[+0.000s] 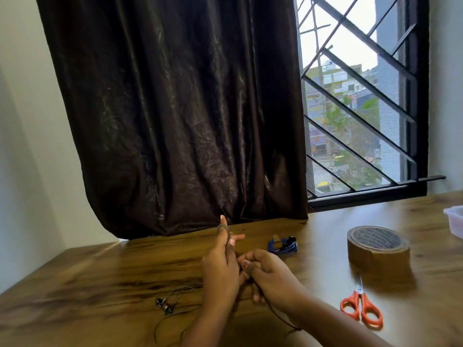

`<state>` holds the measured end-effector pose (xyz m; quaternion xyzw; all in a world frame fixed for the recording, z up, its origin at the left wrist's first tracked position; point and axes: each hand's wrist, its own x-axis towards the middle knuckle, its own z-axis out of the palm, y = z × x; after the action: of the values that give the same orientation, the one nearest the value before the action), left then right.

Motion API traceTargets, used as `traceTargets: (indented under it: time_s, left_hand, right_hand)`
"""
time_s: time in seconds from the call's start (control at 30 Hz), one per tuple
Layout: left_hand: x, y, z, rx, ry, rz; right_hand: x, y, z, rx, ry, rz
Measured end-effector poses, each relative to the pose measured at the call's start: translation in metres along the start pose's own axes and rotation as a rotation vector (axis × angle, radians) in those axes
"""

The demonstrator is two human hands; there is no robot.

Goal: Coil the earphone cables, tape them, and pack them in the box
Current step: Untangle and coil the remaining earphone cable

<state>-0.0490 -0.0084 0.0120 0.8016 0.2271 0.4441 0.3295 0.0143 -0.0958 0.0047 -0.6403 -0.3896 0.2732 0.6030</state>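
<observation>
Dark cable [222, 226] loops round raised left fingers [221, 237], right fingers [251, 262] pinching it

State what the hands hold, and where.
Dark earphone cable: looped round the left hand, pinched along its run by the right hand; earbuds lie free.

Surface [100, 284] under the tape roll [378, 249] is showing brown wood grain, smooth and faintly shiny. Tape roll is looking like glossy brown plastic. Scissors [360, 306] in front of it are showing orange plastic handles and metal blades. Curtain [175, 108] behind it is hanging as crinkled dark cloth with a sheen. Box [456, 220] right of it is looking like translucent plastic.
</observation>
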Motion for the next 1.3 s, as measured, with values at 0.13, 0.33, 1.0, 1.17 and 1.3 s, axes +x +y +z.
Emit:
traceTargets:
  time_s: [0.13,0.33,1.0,1.17,1.3]
  left_hand:
    - [-0.004,-0.002,-0.003,0.151,-0.152,0.164]
    - [-0.003,-0.013,0.0,0.283,-0.304,0.253]
    - [-0.006,0.011,0.002,-0.321,-0.634,-0.091]
    - [-0.008,0.018,0.001,-0.677,-0.591,-0.165]
    - [-0.007,0.018,-0.002,-0.863,-0.404,-0.222]
  right_hand:
    - [-0.001,0.0,-0.01,-0.379,0.036,-0.212]
    - [0.001,0.001,-0.036,-1.057,0.1,-0.448]
    - [0.001,-0.003,-0.072,-1.334,0.62,-0.563]
    - [0.002,0.004,-0.061,-1.327,0.447,-0.396]
    - [0.0,0.004,-0.042,-1.354,0.296,-0.38]
